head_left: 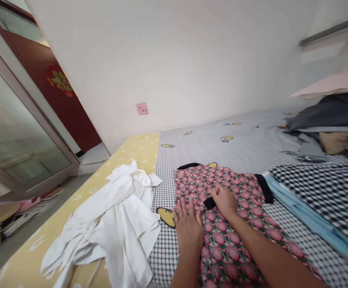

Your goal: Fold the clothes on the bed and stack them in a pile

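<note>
A pink floral garment [230, 236] with black trim lies spread on the checked bed sheet [197, 148]. One side of it is folded inward, so a black sleeve cuff [209, 203] rests near its middle. The other black cuff points out to the right. My left hand [188, 224] presses flat on the garment's left edge, fingers stretched out. Just right of the folded cuff, my right hand [226, 202] is closed with its fingers pinched on the floral cloth. Parts of the garment are hidden under both forearms.
A crumpled white garment [122, 220] lies to the left, partly over the yellow sheet border [102, 176]. Folded blue cloth [308, 216] and black-and-white checked cloth [329, 192] lie at right. Piled clothes [335, 112] stand behind them, near the wall [191, 60].
</note>
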The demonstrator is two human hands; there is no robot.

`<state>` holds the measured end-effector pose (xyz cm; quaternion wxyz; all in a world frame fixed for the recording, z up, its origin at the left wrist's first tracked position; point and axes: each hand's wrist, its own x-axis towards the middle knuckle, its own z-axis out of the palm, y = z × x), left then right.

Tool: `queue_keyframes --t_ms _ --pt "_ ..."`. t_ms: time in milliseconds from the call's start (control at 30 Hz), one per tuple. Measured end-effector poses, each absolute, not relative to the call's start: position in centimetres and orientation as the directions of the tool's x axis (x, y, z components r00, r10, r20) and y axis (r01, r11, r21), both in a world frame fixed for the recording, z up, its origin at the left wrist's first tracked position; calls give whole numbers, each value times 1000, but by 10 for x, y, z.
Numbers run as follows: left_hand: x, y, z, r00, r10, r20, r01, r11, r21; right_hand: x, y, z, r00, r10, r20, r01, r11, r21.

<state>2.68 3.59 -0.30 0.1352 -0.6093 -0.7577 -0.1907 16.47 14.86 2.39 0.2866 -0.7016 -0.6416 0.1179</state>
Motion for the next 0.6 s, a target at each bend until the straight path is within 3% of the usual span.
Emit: queue_keyframes --t_ms 267,400,600 --pt "29 37 0 -218 872 439 976 187 114 164 153 19 186 959 214 763 -4 -646" --pt "29 39 2 -211 885 414 977 199 72 170 158 16 239 938 249 640 41 -767" --pt "29 41 4 -193 891 412 977 213 -4 176 163 10 238 939 249 591 64 -804"
